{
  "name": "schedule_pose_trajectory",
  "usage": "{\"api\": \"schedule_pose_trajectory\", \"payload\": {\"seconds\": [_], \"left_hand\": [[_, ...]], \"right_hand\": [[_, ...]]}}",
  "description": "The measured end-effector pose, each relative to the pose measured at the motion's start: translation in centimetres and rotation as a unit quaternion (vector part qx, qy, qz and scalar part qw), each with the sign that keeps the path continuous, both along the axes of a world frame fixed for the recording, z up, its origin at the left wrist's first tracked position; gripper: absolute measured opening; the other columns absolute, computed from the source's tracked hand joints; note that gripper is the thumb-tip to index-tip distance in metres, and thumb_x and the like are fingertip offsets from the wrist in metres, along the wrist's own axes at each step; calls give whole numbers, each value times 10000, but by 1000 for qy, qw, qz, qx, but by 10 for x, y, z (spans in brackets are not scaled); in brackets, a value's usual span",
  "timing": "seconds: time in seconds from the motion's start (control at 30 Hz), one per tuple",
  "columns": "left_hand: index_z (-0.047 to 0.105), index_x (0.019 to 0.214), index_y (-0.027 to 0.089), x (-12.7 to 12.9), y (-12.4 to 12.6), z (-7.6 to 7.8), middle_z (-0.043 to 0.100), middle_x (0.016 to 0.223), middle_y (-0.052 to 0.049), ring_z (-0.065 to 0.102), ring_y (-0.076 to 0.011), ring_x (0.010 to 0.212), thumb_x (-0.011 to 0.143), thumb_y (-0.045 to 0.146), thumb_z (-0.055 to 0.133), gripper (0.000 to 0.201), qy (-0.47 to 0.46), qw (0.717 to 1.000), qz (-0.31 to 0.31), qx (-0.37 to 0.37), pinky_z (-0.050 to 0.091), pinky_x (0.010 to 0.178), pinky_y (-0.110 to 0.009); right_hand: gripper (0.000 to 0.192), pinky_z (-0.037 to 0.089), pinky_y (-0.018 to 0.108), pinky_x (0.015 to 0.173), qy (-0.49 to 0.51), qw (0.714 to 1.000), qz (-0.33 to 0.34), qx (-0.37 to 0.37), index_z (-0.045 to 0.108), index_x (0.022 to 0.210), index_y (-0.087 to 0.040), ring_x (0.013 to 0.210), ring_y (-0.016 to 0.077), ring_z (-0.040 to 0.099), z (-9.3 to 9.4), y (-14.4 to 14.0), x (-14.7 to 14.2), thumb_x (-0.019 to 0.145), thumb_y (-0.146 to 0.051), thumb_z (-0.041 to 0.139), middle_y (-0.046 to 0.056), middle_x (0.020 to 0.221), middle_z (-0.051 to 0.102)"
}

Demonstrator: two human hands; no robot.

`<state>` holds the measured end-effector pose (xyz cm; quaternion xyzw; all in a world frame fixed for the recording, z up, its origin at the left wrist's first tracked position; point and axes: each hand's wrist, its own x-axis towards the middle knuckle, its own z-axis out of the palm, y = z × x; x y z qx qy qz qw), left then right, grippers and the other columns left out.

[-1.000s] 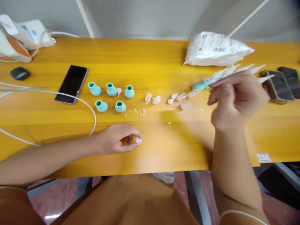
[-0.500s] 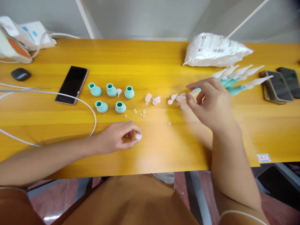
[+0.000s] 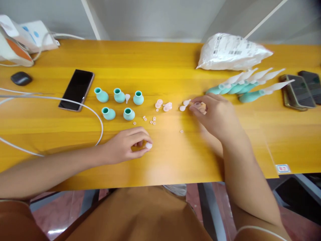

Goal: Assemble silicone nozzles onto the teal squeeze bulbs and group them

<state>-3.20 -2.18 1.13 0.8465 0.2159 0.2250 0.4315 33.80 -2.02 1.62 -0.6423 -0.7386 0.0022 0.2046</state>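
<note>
The right hand (image 3: 217, 115) has come down from the teal tools (image 3: 240, 87) at 2 o'clock and now pinches a small pink piece (image 3: 199, 106), while the left hand (image 3: 125, 145) keeps holding its own little pink cap (image 3: 148, 145).

Our left hand (image 3: 126, 145) and right hand (image 3: 217, 113) are bare, both forearms uncovered. We wear an orange-brown garment (image 3: 140, 214) over the lap, and a thin white band (image 3: 260, 229) circles the right arm.

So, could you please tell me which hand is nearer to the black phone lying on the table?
Left. The left hand rests right of and nearer the viewer than the black phone; the right hand is much farther right, at the pink pieces.
</note>
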Motion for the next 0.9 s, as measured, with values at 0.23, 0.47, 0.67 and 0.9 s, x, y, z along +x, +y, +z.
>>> {"api": "schedule_pose_trajectory", "payload": {"seconds": [0.23, 0.47, 0.67, 0.9], "left_hand": [[748, 1152, 215, 0, 0, -4, 771, 1087, -64, 725, -183, 962, 1135, 230, 645, 105, 23, 997, 7, 76, 585, 927, -334], [738, 1203, 199, -1, 0, -9, 763, 1111, -69, 705, -210, 992, 1137, 216, 629, 128, 61, 987, 2, 148, 561, 1005, -386], [687, 1246, 198, 0, 0, -6, 764, 1149, -72, 723, -222, 1024, 1129, 212, 629, 132, 60, 990, 11, 126, 567, 997, -390], [664, 1263, 192, -1, 0, -6, 753, 1184, -88, 719, -235, 1047, 1125, 232, 627, 149, 68, 989, 14, 132, 581, 945, -376]], "right_hand": [[208, 589, 515, 880, -1, 1000, 0, 16, 821, 1174, -288, 929, 353, 706, -3, 0, 3, 1049, -397, 696, 98, 1049, 839], [176, 560, 540, 905, 14, 1000, 7, 11, 814, 1162, -297, 920, 356, 687, -2, -1, 2, 1052, -400, 724, 96, 1056, 845], [136, 555, 578, 985, 7, 999, 25, 25, 801, 1116, -311, 986, 363, 700, -2, -1, 4, 1039, -403, 736, 79, 1058, 847], [207, 561, 545, 1000, 5, 1000, 26, 16, 809, 1137, -261, 1033, 365, 704, -1, -1, 4, 1026, -410, 718, 108, 1070, 852]]}}
